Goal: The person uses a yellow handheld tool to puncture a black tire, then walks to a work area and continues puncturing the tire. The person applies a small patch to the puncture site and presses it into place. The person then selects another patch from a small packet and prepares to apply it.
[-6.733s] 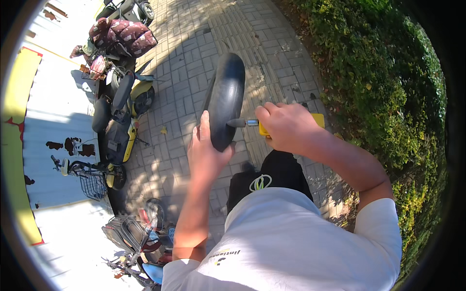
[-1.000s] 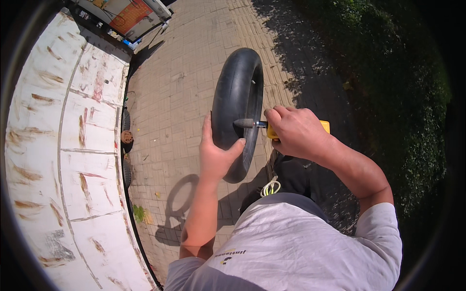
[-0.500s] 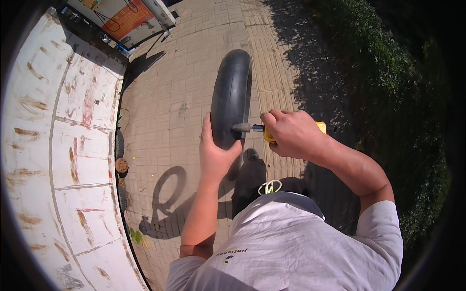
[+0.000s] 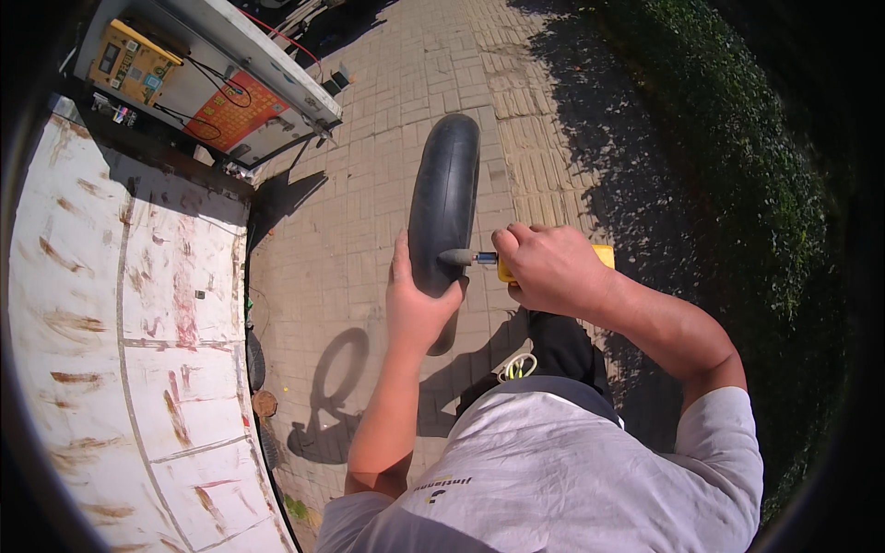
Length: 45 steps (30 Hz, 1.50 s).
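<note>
Presently near centre, toward 12 o'clock: plump black rubber inner tube (image 4: pixel 444 184), ring-shaped, seen nearly edge-on, smooth and faintly glossy, with a fine seam along the outer curve. Clamped at its lower part by the bare left hand (image 4: pixel 419 309): fingers along the 9 o'clock flank, thumb along the 3 o'clock flank. Toward 3 o'clock: bare right hand (image 4: pixel 558 267), wrapped firmly around a yellow hard-cased hand tool (image 4: pixel 605 255). Projecting from the tool toward 9 o'clock: short, shiny cylindrical metal shank (image 4: pixel 485 258), then rough-textured grey tapered tip (image 4: pixel 454 257), rounded at the end. Tip meeting the tube's outer surface in this view, just above the left thumb; cannot tell how firmly pressed.

Below: beige rectangular paving blocks (image 4: pixel 387 138), with ribbed slabs (image 4: pixel 530 157) toward 1 o'clock. At 7 to 8 o'clock: dark ring-shaped shadow (image 4: pixel 321 373) on the paving. From 8 to 10 o'clock: flat white panelled sheeting (image 4: pixel 74 276), scuffed with brown streaks. At 10 to 11 o'clock: orange-red rectangular sheet (image 4: pixel 263 115) on a pale board (image 4: pixel 194 90). From 1 to 3 o'clock: dense leafy green hedge (image 4: pixel 728 138), partly in deep shade. At 5 o'clock: creased white fabric shirt (image 4: pixel 544 461); above it, matte black trousers (image 4: pixel 562 350).
</note>
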Motion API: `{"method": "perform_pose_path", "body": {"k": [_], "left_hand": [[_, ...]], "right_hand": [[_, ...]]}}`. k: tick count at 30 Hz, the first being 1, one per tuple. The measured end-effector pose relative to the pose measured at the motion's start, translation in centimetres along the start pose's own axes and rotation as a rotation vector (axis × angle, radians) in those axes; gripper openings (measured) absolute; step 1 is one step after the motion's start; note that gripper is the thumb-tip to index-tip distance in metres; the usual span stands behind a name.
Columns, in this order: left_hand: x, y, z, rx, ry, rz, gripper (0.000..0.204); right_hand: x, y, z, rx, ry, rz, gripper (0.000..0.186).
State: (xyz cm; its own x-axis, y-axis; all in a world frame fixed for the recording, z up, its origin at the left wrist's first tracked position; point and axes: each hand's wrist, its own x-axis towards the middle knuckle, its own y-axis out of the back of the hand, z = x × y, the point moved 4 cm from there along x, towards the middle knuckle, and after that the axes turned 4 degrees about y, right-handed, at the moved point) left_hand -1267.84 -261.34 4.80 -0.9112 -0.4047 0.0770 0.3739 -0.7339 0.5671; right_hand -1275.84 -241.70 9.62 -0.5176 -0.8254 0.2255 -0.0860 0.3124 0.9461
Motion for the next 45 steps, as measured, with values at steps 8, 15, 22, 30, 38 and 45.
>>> {"method": "perform_pose_path", "body": {"k": [8,15,22,30,38,45], "left_hand": [[25.1,-2.1,1.6,0.027,0.073,0.116,0.099],[50.3,-5.7,-2.6,0.003,0.058,0.116,0.097],[75.5,-5.2,-5.1,-0.092,0.118,-0.008,0.101],[99.4,-4.5,-12.8,-0.085,0.363,0.128,0.103],[115.8,-0.3,-18.0,0.089,0.563,0.377,0.090],[130.4,2.1,-27.1,0.029,0.601,0.511,0.084]], "right_hand": [[21.2,0.8,18.0,0.037,0.100,-0.047,0.025],[41.0,-2.8,33.7,0.011,0.011,-0.137,0.036],[57.2,-2.9,48.1,0.421,-0.155,-0.167,0.065],[69.5,-14.4,69.7,1.084,-0.596,-0.114,0.063],[98.4,-15.8,84.2,0.932,-0.300,-0.520,0.072],[122.7,-23.4,90.8,0.735,-0.102,-0.544,0.067]]}}
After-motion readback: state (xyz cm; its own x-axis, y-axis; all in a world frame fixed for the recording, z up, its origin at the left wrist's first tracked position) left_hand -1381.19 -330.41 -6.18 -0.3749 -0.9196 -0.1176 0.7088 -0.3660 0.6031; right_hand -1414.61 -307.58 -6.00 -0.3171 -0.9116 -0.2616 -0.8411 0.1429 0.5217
